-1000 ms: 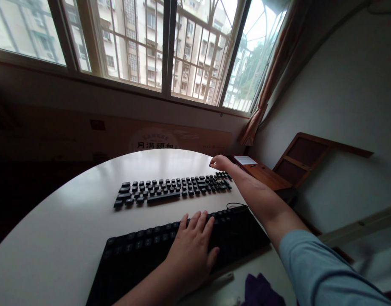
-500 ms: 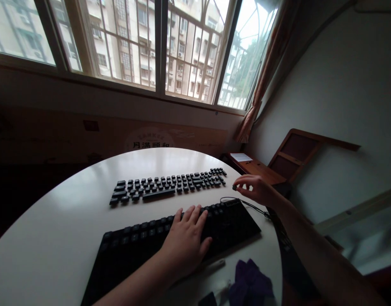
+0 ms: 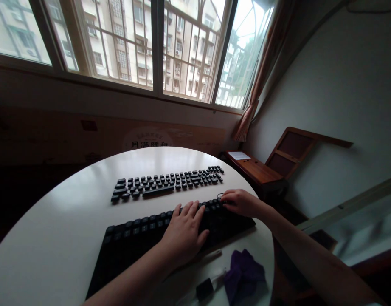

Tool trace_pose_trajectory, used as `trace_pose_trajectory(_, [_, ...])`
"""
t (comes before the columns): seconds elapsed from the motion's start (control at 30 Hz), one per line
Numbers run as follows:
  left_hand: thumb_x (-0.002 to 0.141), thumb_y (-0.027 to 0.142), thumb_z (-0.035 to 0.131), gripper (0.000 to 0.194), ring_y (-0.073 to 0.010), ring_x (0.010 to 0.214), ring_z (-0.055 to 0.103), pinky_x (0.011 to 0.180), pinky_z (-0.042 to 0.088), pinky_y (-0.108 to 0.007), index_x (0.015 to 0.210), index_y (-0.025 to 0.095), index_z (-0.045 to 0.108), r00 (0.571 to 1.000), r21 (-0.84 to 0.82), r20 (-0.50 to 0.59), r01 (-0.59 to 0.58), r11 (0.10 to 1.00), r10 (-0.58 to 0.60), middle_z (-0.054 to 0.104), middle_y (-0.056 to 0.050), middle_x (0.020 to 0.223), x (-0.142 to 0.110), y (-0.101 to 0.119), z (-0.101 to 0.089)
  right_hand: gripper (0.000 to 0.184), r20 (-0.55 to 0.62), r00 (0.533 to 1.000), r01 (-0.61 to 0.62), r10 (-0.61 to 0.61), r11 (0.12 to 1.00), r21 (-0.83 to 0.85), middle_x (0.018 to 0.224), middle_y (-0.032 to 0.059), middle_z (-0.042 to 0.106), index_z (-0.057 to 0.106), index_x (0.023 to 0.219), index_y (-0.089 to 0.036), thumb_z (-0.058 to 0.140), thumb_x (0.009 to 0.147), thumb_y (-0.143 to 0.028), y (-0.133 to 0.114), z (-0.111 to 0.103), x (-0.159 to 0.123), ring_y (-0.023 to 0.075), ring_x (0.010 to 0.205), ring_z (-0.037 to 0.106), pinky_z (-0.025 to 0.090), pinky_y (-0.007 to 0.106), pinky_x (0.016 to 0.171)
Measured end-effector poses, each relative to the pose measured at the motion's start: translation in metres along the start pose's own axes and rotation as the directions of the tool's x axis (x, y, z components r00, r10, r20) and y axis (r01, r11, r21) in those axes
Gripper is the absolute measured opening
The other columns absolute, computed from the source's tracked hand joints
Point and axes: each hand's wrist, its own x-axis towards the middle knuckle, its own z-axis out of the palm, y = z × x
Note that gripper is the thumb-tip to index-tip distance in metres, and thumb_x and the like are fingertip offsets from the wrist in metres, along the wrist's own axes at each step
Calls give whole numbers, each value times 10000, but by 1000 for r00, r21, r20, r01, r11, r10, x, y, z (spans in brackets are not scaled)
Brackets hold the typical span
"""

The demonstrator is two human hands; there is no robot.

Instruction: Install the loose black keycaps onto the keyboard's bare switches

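Observation:
A black keyboard point(image 3: 119, 250) lies at an angle on the round white table point(image 3: 49, 242), keycaps fitted along its far rows and the nearer part dark and bare-looking. My left hand point(image 3: 186, 233) rests flat across its middle, fingers spread over the far rows. At the keyboard's far right end, my right hand point(image 3: 238, 203) has thumb and fingers pinched together over the top row. A small dark keycap seems to be in that pinch, mostly hidden by the fingers. Behind the keyboard, loose black keycaps point(image 3: 160, 192) stand in rows laid out like a keyboard.
Near the table's front right lie a crumpled purple cloth point(image 3: 244, 274), a small black-headed brush-like item point(image 3: 204, 290) and a slim grey handle point(image 3: 214, 255). Past the table's right edge stands a wooden chair point(image 3: 262, 168) with paper on it. A barred window is beyond.
My right hand has moved left and nearer, from beside the loose keycaps onto the keyboard's far right end, bringing a small keycap. The left hand stays on the keyboard.

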Motion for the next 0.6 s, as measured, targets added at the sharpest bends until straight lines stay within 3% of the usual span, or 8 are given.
trace_pose_trajectory(0.6, [932, 518, 474, 657, -329, 1451, 301, 1186, 173, -570, 1493, 182, 410, 1000, -47, -12, -14, 999, 14, 354, -140, 1570, -2, -1, 1, 187, 132, 991, 7, 8, 994, -112, 1051, 66, 699, 701, 1041, -207, 564, 916, -186, -15, -10, 4, 201, 949, 670, 499, 291, 862])
